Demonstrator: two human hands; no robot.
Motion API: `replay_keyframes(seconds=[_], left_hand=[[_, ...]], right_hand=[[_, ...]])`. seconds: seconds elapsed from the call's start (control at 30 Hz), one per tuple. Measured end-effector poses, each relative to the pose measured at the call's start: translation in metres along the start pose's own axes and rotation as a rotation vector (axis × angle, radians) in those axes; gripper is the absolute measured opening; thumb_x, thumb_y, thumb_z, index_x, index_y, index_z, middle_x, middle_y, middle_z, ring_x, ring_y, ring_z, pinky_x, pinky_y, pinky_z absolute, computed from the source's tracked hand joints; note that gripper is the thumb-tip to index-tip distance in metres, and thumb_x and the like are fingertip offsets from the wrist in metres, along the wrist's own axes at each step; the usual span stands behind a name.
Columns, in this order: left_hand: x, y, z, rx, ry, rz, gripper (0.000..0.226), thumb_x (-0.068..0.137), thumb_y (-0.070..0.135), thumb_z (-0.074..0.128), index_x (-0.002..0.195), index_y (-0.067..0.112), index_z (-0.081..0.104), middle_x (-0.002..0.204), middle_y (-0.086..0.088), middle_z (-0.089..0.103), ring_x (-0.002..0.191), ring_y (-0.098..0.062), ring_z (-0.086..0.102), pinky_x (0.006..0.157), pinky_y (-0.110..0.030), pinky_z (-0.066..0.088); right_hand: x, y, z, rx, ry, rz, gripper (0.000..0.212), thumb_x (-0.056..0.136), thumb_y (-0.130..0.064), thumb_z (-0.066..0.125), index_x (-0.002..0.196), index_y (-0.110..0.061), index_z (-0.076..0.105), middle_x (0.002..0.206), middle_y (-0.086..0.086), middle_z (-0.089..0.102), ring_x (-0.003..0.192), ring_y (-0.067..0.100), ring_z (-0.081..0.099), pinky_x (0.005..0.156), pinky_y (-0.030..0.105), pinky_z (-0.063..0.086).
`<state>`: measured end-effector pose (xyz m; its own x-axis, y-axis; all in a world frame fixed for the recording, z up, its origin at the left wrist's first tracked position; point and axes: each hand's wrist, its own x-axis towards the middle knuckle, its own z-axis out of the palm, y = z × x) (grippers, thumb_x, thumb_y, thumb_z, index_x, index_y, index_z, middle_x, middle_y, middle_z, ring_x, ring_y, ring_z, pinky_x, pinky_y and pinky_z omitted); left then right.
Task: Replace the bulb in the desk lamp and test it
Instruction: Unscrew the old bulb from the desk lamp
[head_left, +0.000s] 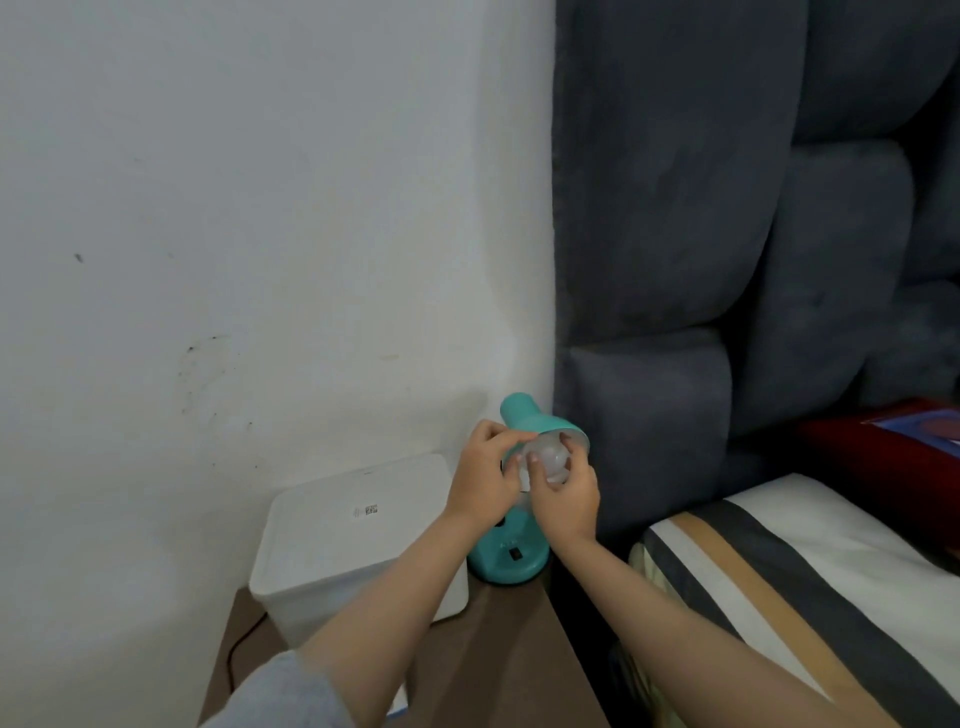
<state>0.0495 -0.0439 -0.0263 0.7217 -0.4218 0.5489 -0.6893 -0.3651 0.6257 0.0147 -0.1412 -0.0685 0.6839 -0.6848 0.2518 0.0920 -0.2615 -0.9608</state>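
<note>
A small teal desk lamp (511, 558) stands on a brown bedside table, its shade (535, 418) tilted toward me. A white bulb (548, 457) sits at the mouth of the shade. My right hand (563, 501) grips the bulb from below and to the right, fingers wrapped around it. My left hand (485, 470) holds the edge of the shade and the lamp's neck from the left, thumb close to the bulb. The bulb's base and the socket are hidden by my fingers.
A white lidded box (343, 535) stands just left of the lamp on the bedside table (498, 654). A black cable (241, 642) runs down behind it. A grey padded headboard (701, 260) rises to the right, with a striped bed (810, 571) below. A white wall is behind.
</note>
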Motion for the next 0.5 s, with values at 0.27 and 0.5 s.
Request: replay_keyframes(seconds=[0.27,0.5], left_hand=[[0.002,-0.006,0.006,-0.053,0.09,0.0,0.033,0.083,-0.005,0.055,0.103,0.017,0.069,0.094,-0.002,0.052,0.084,0.0,0.052,0.077,-0.008,0.043],[0.001,-0.004,0.006,-0.082,0.103,0.011,0.033,0.084,-0.006,0.054,0.102,0.017,0.069,0.094,-0.004,0.052,0.084,0.003,0.052,0.077,-0.005,0.042]], right_hand=[[0.0,0.005,0.008,0.062,0.086,-0.037,0.04,0.083,-0.016,0.069,0.121,-0.017,0.057,0.114,0.009,0.054,0.098,0.02,0.059,0.079,0.025,0.047],[-0.004,0.015,0.012,0.025,0.101,-0.112,0.043,0.076,-0.004,0.072,0.113,-0.026,0.064,0.127,0.005,0.037,0.108,0.029,0.056,0.092,0.04,0.053]])
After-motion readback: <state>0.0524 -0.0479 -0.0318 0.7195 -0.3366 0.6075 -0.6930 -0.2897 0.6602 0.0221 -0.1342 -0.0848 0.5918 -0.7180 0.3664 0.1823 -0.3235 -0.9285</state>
